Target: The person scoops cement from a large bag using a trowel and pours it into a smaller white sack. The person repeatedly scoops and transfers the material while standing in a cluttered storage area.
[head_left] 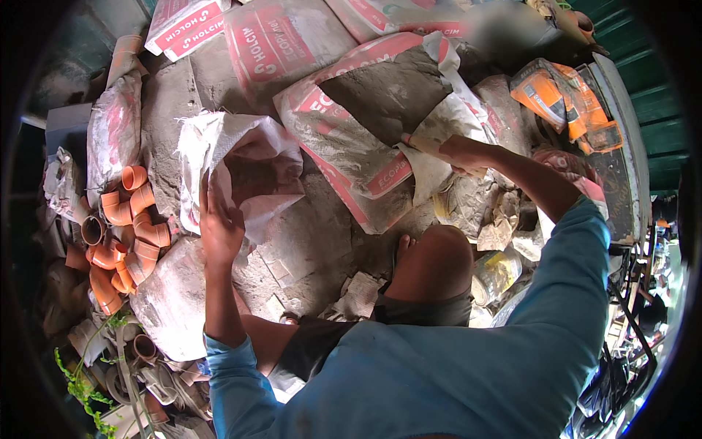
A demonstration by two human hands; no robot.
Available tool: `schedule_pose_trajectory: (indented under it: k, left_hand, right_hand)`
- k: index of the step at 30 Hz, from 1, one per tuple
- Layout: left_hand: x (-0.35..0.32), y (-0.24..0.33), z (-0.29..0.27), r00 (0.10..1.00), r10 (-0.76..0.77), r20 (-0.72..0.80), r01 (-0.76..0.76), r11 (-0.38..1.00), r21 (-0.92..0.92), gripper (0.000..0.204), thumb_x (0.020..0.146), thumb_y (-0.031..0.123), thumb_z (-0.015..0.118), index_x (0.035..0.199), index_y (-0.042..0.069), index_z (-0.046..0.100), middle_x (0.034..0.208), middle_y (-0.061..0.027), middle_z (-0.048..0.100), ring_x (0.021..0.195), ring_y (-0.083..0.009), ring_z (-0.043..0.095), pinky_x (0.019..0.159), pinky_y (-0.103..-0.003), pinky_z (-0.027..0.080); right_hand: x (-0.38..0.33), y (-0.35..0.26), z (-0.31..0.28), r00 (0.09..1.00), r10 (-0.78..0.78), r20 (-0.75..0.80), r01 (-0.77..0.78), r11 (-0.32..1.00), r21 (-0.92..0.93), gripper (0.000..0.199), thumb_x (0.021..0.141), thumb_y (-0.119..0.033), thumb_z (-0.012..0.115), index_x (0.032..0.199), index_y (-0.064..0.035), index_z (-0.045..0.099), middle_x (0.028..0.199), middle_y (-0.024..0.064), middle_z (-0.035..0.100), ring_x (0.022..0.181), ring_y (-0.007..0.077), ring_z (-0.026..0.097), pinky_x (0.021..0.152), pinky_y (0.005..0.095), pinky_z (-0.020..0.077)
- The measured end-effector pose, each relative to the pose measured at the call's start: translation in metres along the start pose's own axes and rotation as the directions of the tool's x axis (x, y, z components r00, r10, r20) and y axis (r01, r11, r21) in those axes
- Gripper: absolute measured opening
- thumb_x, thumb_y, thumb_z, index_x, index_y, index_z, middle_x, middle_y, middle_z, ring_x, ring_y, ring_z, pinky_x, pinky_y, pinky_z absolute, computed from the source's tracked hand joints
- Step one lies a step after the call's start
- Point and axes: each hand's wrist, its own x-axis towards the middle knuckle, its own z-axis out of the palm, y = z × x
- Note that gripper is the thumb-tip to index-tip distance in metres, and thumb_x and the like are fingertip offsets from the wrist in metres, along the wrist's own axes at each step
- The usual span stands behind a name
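My left hand is closed on the near left rim of a white woven sack. The sack's mouth gapes upward, and some grey-brown powder lies inside. To the right, a large red-and-white cement bag lies torn open, with grey cement powder exposed. My right hand is at the bag's right side, closed round a pale, narrow tool. The tool's tip reaches the edge of the powder; its exact kind does not show. A loose flap of the bag hangs beneath the tool.
Orange pipe elbows are heaped at the left. More cement bags lie at the back. An orange-and-black bag rests at the right, near a dusty board. A dented tin stands beside my knee. Crumpled paper litters the floor.
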Motion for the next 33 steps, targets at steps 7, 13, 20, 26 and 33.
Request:
schedule_pose_trajectory:
  k: [7, 13, 20, 26, 33]
  left_hand:
    - [-0.002, 0.015, 0.001, 1.0, -0.016, 0.008, 0.015, 0.996, 0.084, 0.067, 0.077, -0.007, 0.048, 0.143, -0.009, 0.04, 0.145, -0.0321, 0.042, 0.134, -0.0462, 0.044, 0.11, -0.047, 0.041]
    - [0.006, 0.019, 0.005, 0.997, -0.082, 0.0, 0.082, 0.996, -0.019, 0.066, 0.076, -0.007, 0.05, 0.141, -0.01, 0.041, 0.144, -0.0314, 0.043, 0.134, -0.0457, 0.044, 0.111, -0.046, 0.04]
    - [0.014, 0.013, 0.009, 1.0, -0.025, -0.018, 0.025, 1.0, 0.003, 0.066, 0.076, -0.005, 0.059, 0.14, -0.01, 0.042, 0.144, -0.0306, 0.044, 0.135, -0.0443, 0.043, 0.111, -0.045, 0.04]
    - [0.012, 0.001, 0.002, 0.993, -0.114, -0.018, 0.111, 0.989, -0.096, 0.069, 0.075, -0.005, 0.063, 0.14, -0.01, 0.042, 0.145, -0.0306, 0.043, 0.133, -0.044, 0.045, 0.11, -0.043, 0.041]
    - [0.01, -0.01, -0.004, 0.993, -0.117, -0.029, 0.11, 0.98, -0.163, 0.074, 0.074, -0.004, 0.065, 0.144, -0.007, 0.04, 0.147, -0.0297, 0.041, 0.127, -0.0437, 0.052, 0.104, -0.042, 0.047]
  right_hand:
    - [0.005, 0.002, 0.001, 0.989, -0.043, 0.142, 0.019, 0.986, 0.166, 0.039, 0.104, -0.036, 0.038, 0.096, -0.0006, 0.052, 0.065, 0.0047, 0.056, 0.05, 0.0144, 0.055, 0.042, 0.0341, 0.0459]
    - [0.024, -0.005, 0.014, 0.981, -0.056, 0.185, -0.007, 0.946, 0.325, 0.041, 0.105, -0.036, 0.039, 0.092, -0.0001, 0.053, 0.064, 0.0062, 0.053, 0.048, 0.0154, 0.052, 0.039, 0.0334, 0.0431]
    - [0.024, -0.007, 0.033, 0.985, -0.015, 0.171, -0.062, 0.898, 0.436, 0.042, 0.103, -0.042, 0.041, 0.093, -0.0033, 0.053, 0.066, 0.0043, 0.054, 0.05, 0.0137, 0.052, 0.043, 0.0324, 0.0434]
    - [0.012, -0.007, 0.047, 0.987, 0.011, 0.159, -0.097, 0.834, 0.544, 0.04, 0.102, -0.045, 0.043, 0.097, -0.0065, 0.053, 0.069, 0.0031, 0.055, 0.051, 0.0119, 0.051, 0.043, 0.0314, 0.0426]
    - [-0.013, -0.021, 0.031, 1.0, -0.02, -0.02, 0.027, 0.862, 0.506, 0.039, 0.101, -0.044, 0.042, 0.101, -0.007, 0.054, 0.072, 0.0034, 0.057, 0.053, 0.0117, 0.051, 0.046, 0.0319, 0.0453]
